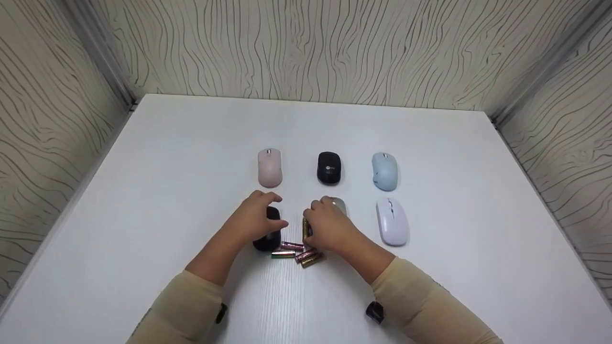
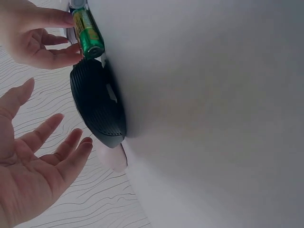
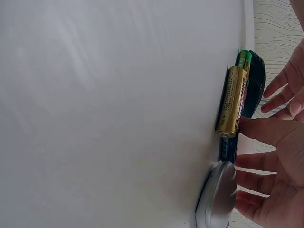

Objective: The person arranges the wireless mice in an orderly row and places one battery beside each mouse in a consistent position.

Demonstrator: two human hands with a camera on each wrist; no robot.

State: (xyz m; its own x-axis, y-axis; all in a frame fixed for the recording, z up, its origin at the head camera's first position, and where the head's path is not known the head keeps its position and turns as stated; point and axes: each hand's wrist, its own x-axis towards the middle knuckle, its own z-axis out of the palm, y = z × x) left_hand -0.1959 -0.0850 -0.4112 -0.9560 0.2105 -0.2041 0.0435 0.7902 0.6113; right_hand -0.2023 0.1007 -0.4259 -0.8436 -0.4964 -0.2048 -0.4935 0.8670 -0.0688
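Observation:
My left hand is over a black mouse, thumb and fingers spread apart. In the left wrist view a gap shows between those fingers and the black ridged mouse. My right hand has its thumb and curled fingers at the two ends of a gold-and-dark battery, partly hidden by the hand. Close below it lie several batteries: a green one, pink ones and a gold one. A grey mouse shows partly behind the right hand.
Farther back on the white table stand a pink mouse, another black mouse and a light blue mouse. A white mouse is to the right of the right hand. Patterned walls enclose the table's back and sides.

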